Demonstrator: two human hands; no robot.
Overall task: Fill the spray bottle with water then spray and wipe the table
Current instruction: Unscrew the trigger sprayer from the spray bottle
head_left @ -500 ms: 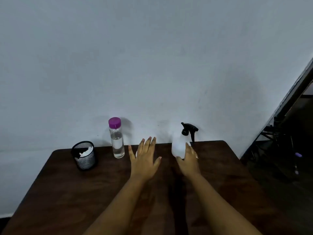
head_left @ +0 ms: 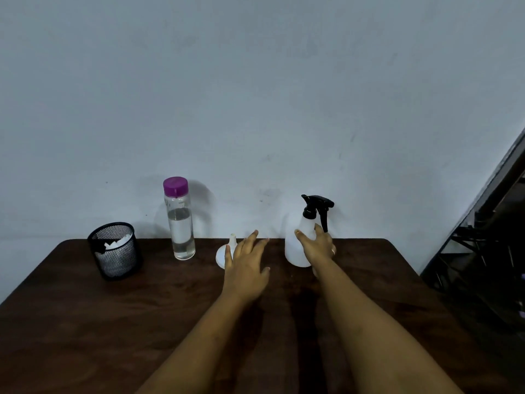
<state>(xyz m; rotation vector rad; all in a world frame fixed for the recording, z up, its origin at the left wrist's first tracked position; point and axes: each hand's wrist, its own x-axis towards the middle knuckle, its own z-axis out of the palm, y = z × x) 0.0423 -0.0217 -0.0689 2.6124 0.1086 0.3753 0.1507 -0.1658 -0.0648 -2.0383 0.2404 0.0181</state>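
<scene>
A white spray bottle (head_left: 295,245) with a black trigger head stands at the back of the dark wooden table (head_left: 85,322). My right hand (head_left: 316,247) wraps around the bottle's body. A clear water bottle (head_left: 180,223) with a purple cap, partly full, stands to the left near the wall. Between the two bottles lies a small white funnel (head_left: 223,254), spout up. My left hand (head_left: 245,265) hovers over the table with its fingers spread, partly covering the funnel.
A black mesh cup (head_left: 115,254) holding white tissue stands at the back left. The wall runs right behind the table's far edge. Dark metal furniture (head_left: 488,237) stands off the table's right side.
My right hand has reached further forward and closed around the spray bottle. The left hand stays spread beside the funnel, and the view has tilted slightly.
</scene>
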